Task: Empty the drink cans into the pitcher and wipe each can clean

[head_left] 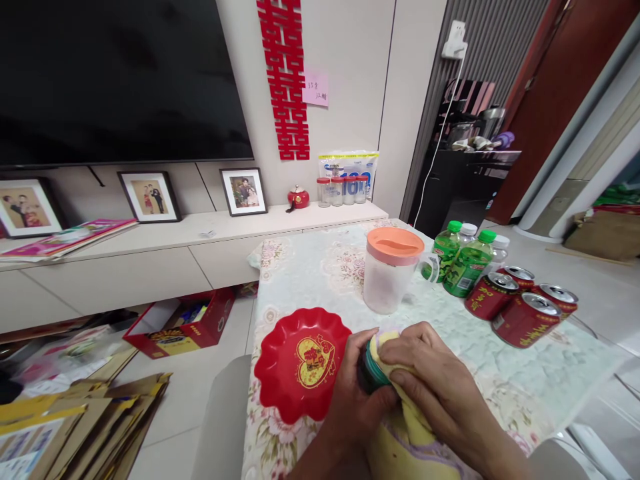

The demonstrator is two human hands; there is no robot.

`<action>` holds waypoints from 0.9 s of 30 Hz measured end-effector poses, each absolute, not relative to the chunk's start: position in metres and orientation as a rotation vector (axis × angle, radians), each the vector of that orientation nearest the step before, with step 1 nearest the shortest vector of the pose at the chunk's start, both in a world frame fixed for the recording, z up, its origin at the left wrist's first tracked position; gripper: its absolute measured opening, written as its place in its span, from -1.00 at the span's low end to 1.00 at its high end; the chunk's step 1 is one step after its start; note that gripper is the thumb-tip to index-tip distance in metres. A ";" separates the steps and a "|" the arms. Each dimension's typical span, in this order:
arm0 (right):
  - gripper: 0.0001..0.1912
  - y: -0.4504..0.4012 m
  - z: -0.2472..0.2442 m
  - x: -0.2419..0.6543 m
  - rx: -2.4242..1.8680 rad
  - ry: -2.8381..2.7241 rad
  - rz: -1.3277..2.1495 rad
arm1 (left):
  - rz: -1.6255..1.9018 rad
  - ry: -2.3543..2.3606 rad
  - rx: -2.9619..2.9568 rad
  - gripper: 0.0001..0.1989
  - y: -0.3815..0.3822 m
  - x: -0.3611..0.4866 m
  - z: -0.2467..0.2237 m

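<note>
My left hand [353,393] is wrapped round a dark, round object with a teal rim [374,365], near the front of the table. Pressed over the top of that object is a yellow cloth [413,417] with lilac edging, gripped by my right hand [440,380]. The cloth hangs down toward the front edge and hides much of the object. Just left of my hands lies a red scalloped plate [280,363] with a gold heart design. A clear pitcher [383,283] with an orange lid stands beyond my hands.
Green-capped bottles [463,270] and several red cans [525,320] stand at the table's right. Behind are a white cabinet [225,237] with framed photos and jars. A red box [187,330] and folded cardboard [100,427] are on the floor at left.
</note>
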State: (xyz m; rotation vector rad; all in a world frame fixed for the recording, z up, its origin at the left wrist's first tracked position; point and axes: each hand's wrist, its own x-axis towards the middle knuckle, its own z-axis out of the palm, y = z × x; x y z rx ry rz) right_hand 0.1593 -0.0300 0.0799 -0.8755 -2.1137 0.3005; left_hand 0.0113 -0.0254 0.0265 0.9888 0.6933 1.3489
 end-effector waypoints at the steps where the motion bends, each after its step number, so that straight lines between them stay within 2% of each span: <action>1: -0.83 -0.030 0.081 0.161 -0.855 -2.130 0.327 | 1.358 0.718 0.985 -0.53 -0.025 0.013 0.025; 7: -0.84 -0.032 0.090 0.173 -0.842 -2.134 0.408 | 1.403 0.811 0.924 -0.43 -0.028 0.026 0.010; 14: -0.82 -0.034 0.092 0.178 -0.852 -2.135 0.313 | 1.270 0.621 1.042 -0.39 -0.025 0.010 0.017; 17: -0.84 -0.031 0.088 0.175 -0.869 -2.148 0.195 | 1.254 0.593 1.007 -0.39 -0.025 0.005 0.022; 23: -0.82 -0.021 0.071 0.163 -0.965 -2.002 -0.210 | 1.392 0.662 0.956 -0.51 -0.026 0.009 0.026; 27: -0.83 -0.017 0.060 0.153 -1.096 -1.798 -0.244 | 1.409 0.682 0.950 -0.41 -0.024 0.009 0.023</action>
